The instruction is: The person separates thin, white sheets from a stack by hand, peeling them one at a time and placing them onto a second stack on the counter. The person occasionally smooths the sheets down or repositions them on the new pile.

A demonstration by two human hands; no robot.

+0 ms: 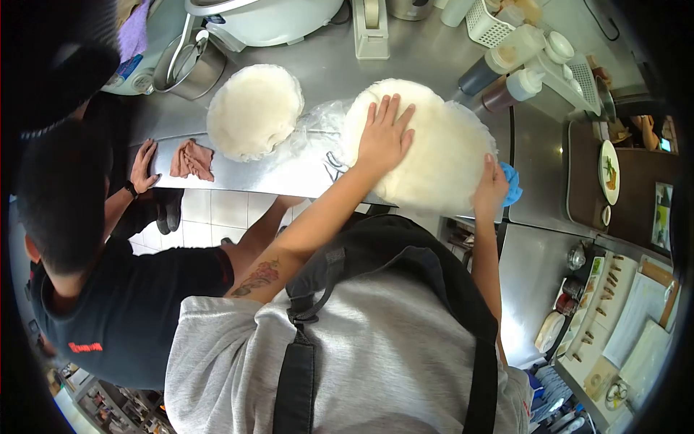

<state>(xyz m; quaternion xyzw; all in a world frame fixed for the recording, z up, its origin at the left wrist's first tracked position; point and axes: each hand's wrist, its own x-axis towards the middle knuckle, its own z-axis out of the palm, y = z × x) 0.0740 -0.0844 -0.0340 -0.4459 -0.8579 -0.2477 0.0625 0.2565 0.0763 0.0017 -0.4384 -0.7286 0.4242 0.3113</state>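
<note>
A wide round stack of thin white sheets (441,155) lies on the steel counter (325,65). My left hand (387,137) is pressed flat on top of its left half, fingers spread a little and holding nothing. My right hand (491,184) rests on the stack's right rim, fingers pointing away from me. A blue cloth (512,184) sits just beyond that hand; whether the hand touches it I cannot tell. A second, smaller stack of the same sheets (254,110) lies to the left, with crumpled clear plastic wrap (318,126) between the two.
A person in a black shirt (123,304) stands at my left, one hand (143,168) on the counter edge beside a brown cloth (192,159). At the back are a rice cooker (267,18), metal pot (189,66), tape dispenser (370,29) and squeeze bottles (506,72). A plate (609,172) sits at right.
</note>
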